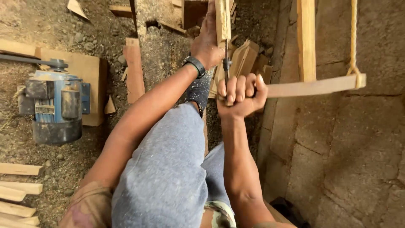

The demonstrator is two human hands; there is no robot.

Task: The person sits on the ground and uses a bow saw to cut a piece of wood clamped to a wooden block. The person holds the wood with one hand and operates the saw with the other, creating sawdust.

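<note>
My right hand (241, 98) is closed around the wooden handle of a frame saw (314, 86), whose thin blade (226, 55) runs upward from my fist. A yellow cord (353, 38) ties the far end of the saw's frame. My left hand (207, 44), with a dark wristband, presses on an upright wooden plank (222, 19) right beside the blade. My knee in grey trousers (168, 164) and a dark sock (198, 90) lie under my arms.
A blue electric motor (57, 105) with a belt sits on a board at left. Wood offcuts (19, 198) lie at the lower left, and more scraps (134, 71) are scattered on the dirt. Stone slabs (354, 160) cover the right side.
</note>
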